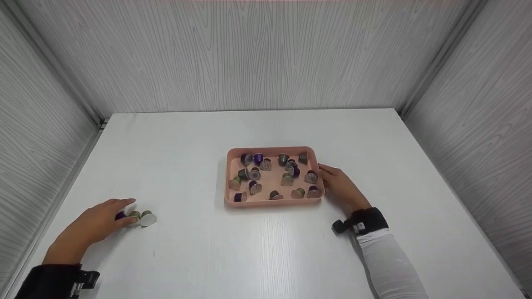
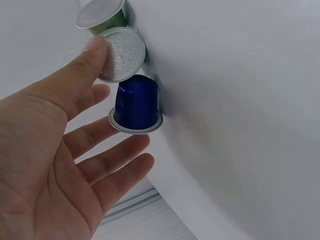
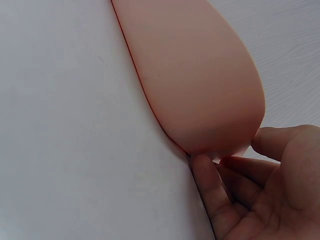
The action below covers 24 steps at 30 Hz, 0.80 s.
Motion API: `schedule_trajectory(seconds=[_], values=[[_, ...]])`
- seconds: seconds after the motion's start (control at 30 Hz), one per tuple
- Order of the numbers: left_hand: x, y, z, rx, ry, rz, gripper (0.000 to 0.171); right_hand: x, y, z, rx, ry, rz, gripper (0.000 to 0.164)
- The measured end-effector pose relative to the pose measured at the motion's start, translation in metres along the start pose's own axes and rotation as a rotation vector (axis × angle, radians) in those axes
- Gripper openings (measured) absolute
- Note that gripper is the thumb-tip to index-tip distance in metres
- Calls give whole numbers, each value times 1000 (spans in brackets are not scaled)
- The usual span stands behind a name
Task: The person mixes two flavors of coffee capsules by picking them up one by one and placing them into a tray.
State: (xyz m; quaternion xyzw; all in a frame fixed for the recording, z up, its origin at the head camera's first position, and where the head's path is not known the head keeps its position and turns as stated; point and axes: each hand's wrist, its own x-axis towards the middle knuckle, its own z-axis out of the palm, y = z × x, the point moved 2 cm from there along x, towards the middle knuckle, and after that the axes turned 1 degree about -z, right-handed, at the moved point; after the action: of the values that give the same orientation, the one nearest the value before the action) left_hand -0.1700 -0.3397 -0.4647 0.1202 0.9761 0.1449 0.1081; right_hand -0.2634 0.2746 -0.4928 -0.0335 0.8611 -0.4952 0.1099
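A pink tray (image 1: 270, 178) lies at the middle of the table with several coffee capsules inside. My right hand (image 1: 343, 187) grips its right end; in the right wrist view the thumb meets the rim and fingers are at the lower edge of the tray wall (image 3: 200, 80). On the left, my left hand (image 1: 89, 223) spreads around a small row of three capsules. Its thumb touches the foil lid of the middle green capsule (image 2: 124, 52). Beside the fingers stands a blue-purple capsule (image 2: 137, 105). Another green capsule (image 1: 148, 219) lies at the row's right end.
The white table (image 1: 187, 249) lies under everything. Grey wood-grain panels rise at the back (image 1: 257, 58), left (image 1: 37, 104) and right (image 1: 469, 124). Black camera straps (image 1: 370, 220) circle both wrists, and a cable runs along the right sleeve.
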Motion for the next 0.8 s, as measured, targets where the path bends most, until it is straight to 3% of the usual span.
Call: schedule_trajectory(seconds=[0.33, 0.6, 0.8], values=[[4, 5, 3, 15, -4, 10, 45, 1, -1, -1, -4, -9, -45, 55], [10, 5, 3, 32, -27, 17, 42, 1, 0, -2, -20, -4, -48, 55], [14, 9, 1, 27, 15, 41, 40, 2, 2, -1, -23, -6, -34, 57]])
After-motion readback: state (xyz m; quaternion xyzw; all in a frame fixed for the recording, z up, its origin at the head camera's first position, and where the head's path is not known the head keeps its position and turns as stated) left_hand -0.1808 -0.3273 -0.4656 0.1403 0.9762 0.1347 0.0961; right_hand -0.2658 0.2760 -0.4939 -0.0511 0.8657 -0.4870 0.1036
